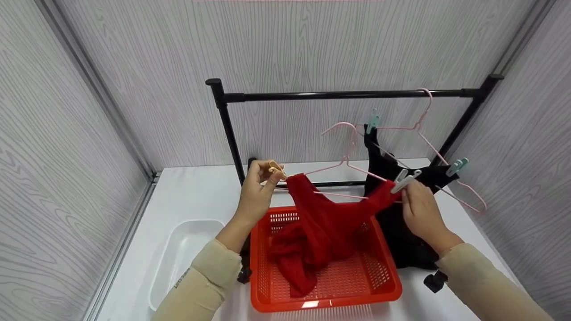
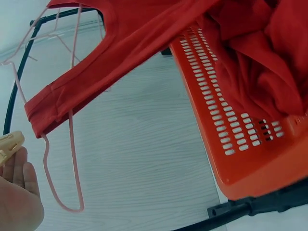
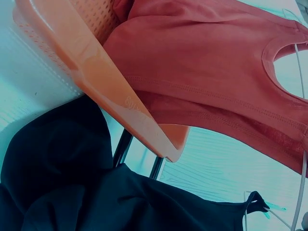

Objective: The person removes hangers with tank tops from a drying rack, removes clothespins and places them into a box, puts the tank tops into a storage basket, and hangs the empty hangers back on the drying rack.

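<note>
A red tank top hangs by its shoulder straps on a pink wire hanger, its lower part bunched in a red basket. My left hand pinches a pale orange clothespin beside the left strap. That clothespin is apart from the strap in the left wrist view. A white clothespin is clipped at the right strap. Just below it, my right hand grips the right end of the pink hanger; its fingers are mostly out of the right wrist view.
A black rack bar runs across the back. From it hangs another pink hanger with a black garment, held by green clothespins. At the left stands a white tray.
</note>
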{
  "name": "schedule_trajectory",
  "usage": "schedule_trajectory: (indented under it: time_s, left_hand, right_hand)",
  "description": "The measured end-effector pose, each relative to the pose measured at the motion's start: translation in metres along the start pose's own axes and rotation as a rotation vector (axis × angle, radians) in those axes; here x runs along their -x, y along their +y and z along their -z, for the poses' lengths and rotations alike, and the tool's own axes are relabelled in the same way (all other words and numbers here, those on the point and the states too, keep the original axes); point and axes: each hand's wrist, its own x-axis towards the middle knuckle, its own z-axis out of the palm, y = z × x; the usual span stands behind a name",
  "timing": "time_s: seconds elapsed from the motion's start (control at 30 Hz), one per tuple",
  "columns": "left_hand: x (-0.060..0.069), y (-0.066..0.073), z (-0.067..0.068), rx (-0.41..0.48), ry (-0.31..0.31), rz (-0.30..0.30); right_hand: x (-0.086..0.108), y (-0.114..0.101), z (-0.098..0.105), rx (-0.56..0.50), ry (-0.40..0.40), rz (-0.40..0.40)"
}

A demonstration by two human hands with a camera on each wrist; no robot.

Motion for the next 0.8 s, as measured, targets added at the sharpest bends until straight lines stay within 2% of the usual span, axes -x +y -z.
schedule_trajectory:
  time_s: [0.27,0.57,0.8]
  left_hand:
    - [0.018,-0.003,0.020,-0.060,0.014,-0.022]
    - [0.038,-0.018,0.042,-0.216,0.065,-0.049]
    - [0.056,-0.032,0.061,-0.314,0.073,-0.017]
  right_hand:
    - [0.001,0.002,0.001,0.006,0.002,0.002]
    - [0.001,0.001,0.003,0.009,-0.003,0.004]
    - [0.003,0.002,0.007,0.012,0.001,0.021]
